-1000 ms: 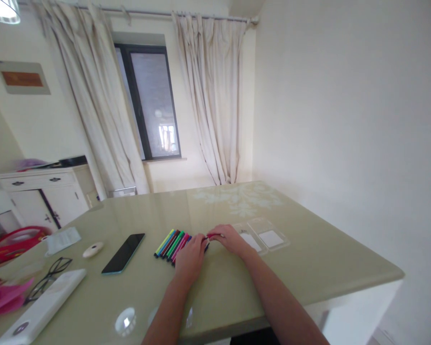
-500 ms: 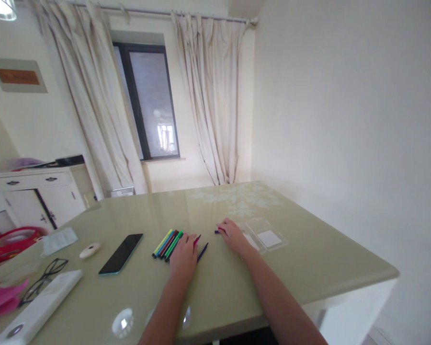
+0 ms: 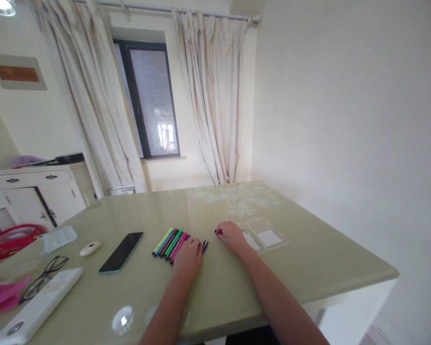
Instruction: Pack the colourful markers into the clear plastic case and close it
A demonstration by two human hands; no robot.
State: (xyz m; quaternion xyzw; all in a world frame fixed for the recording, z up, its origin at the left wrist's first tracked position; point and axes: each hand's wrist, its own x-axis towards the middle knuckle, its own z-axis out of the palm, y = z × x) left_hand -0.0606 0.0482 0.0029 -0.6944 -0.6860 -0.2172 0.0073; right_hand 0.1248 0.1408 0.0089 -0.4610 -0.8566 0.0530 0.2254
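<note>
Marker pens (image 3: 168,243) in yellow, blue, dark red, green and pink lie side by side in a slanted row on the table. My left hand (image 3: 188,256) rests at the right end of this row, fingers curled over a dark purple marker pen (image 3: 205,246) whose pointed end sticks out to the right. Farther right, my right hand (image 3: 232,235) is closed close to the tabletop. A small dark marker cap (image 3: 216,232) peeks out at its fingertips, mostly hidden. Just beyond that hand lies an open clear plastic case (image 3: 282,239) with a white card (image 3: 268,238) in it.
To the left are a phone (image 3: 121,252), a cream oval object (image 3: 90,248), glasses (image 3: 45,276), a long white device (image 3: 39,306), a face mask (image 3: 60,238) and a pink item (image 3: 3,297). A red basket (image 3: 14,242) stands past the table's left edge. The wall borders the right side.
The pink marker pen that was in my left hand now lies in the row. That hand has shifted slightly right onto the dark purple one. My right hand has barely moved.
</note>
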